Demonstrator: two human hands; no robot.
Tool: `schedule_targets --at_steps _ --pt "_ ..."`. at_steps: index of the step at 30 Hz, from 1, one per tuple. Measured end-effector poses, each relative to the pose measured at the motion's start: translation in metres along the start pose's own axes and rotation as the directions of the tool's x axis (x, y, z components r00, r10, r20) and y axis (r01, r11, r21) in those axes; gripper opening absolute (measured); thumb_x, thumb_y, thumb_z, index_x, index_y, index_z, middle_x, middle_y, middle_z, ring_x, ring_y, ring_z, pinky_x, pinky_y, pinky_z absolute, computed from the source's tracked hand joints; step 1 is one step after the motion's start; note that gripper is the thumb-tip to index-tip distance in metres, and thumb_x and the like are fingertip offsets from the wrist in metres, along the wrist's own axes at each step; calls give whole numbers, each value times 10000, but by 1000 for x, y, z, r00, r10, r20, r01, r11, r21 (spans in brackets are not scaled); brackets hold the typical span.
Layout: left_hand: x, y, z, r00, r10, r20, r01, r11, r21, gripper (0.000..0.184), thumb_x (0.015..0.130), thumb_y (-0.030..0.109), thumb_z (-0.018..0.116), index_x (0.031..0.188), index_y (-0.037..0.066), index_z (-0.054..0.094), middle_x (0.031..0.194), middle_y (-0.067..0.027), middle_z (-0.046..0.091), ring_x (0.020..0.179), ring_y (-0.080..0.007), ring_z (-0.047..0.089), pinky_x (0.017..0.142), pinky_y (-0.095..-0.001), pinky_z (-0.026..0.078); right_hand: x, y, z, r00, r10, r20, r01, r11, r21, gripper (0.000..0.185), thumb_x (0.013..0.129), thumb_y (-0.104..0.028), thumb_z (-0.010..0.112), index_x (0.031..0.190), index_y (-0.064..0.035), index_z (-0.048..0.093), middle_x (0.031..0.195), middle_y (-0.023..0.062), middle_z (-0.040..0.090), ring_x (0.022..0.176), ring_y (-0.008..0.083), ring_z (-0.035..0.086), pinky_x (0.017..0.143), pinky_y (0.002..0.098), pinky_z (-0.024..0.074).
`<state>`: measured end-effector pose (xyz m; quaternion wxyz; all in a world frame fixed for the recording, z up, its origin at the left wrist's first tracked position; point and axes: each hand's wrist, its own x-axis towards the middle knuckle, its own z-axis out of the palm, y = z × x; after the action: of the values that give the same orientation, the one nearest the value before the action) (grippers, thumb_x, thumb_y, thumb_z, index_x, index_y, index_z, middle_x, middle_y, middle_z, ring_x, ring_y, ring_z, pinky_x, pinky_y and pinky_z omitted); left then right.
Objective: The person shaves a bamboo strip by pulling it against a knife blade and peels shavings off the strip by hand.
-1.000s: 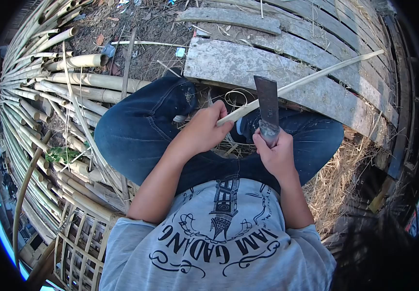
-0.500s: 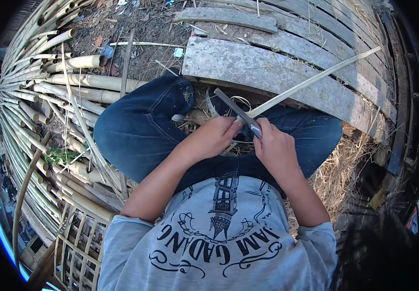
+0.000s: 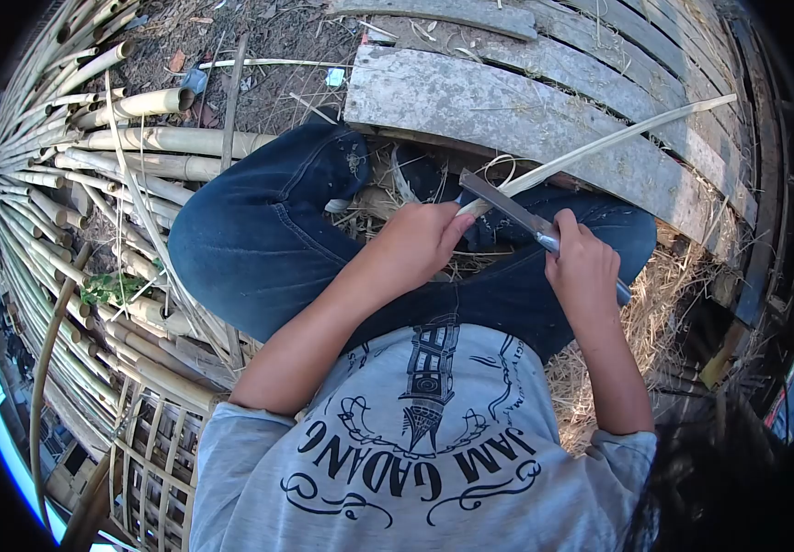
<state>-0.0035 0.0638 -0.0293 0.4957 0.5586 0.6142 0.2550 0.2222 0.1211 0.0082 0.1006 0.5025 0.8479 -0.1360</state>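
Note:
My left hand [image 3: 415, 244] is closed around the near end of a long pale bamboo strip [image 3: 604, 143], which slants up to the right above the wooden slats. My right hand [image 3: 584, 269] grips the handle of a knife [image 3: 504, 206]. The blade lies across the strip just beyond my left fingers, its tip pointing up and left. A thin curled shaving [image 3: 500, 166] stands beside the blade. Both hands are above my lap, between my bent knees in blue jeans [image 3: 250, 239].
A weathered slatted wooden platform [image 3: 470, 97] lies in front, with a loose board [image 3: 443, 13] on it. Many bamboo poles [image 3: 171, 140] are piled at left. A woven bamboo lattice [image 3: 159, 460] is at lower left. Straw-like shavings [image 3: 650, 313] cover the ground at right.
My right hand has moved right, drawing the knife along the strip away from my left hand. My left hand and the strip have shifted slightly right.

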Motion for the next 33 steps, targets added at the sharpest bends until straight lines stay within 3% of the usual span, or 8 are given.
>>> schedule_targets --at_steps 6,9,14,21,24,27,31,33 --pt "-3 1 4 999 27 -21 -28 1000 -15 292 990 201 542 855 -52 601 647 -249 578 618 -428 585 583 -461 446 -7 -3 -2 999 43 -8 -42 997 68 280 788 -100 722 977 -62 520 776 150 644 707 371 668 595 463 508" --pt "-3 2 9 995 68 -69 -69 997 -19 259 976 170 559 846 -52 593 633 -251 575 613 -428 593 569 -470 446 -4 -23 5 999 -5 -39 16 954 298 223 884 -169 672 936 -15 521 779 206 654 721 412 656 609 487 498" --pt "-4 -2 11 988 85 -125 -68 988 137 244 960 158 576 820 -42 588 633 -250 581 629 -434 602 573 -493 451 11 -29 2 994 -58 90 47 992 120 260 836 -162 694 940 -38 491 742 159 653 660 369 677 581 455 547" --pt "-4 -1 14 982 140 -123 -116 975 187 233 965 167 565 842 -29 580 638 -244 584 636 -440 602 575 -505 451 11 6 -4 995 -100 25 103 986 -130 305 792 -159 738 945 -63 493 729 135 649 653 347 684 552 433 543" --pt "-12 -3 5 991 47 -127 -17 973 228 239 969 171 557 833 -25 566 639 -239 582 633 -438 600 573 -507 448 26 34 -16 978 203 -41 -207 956 -207 242 946 -254 607 963 -42 491 711 205 656 670 401 667 565 474 531" --pt "-14 -10 7 986 68 -153 -29 970 241 230 969 170 557 833 -15 553 630 -234 578 621 -436 597 560 -507 445 22 74 -36 955 270 -123 -294 918 -266 277 986 -290 555 1009 -16 519 700 226 650 670 432 655 560 489 503" --pt "1 2 13 980 145 -139 -115 972 205 223 967 169 561 832 -7 548 622 -227 577 607 -431 597 554 -506 444 -3 7 -48 967 217 -136 -200 971 132 284 949 -296 625 946 -19 561 676 201 638 643 395 661 543 463 482" --pt "1 4 17 977 163 -138 -127 963 237 228 965 173 566 823 -4 545 613 -226 575 600 -429 599 550 -510 449 -5 -20 -28 991 46 -127 -20 979 205 296 936 -312 637 955 -36 532 689 183 647 629 380 665 540 450 507"
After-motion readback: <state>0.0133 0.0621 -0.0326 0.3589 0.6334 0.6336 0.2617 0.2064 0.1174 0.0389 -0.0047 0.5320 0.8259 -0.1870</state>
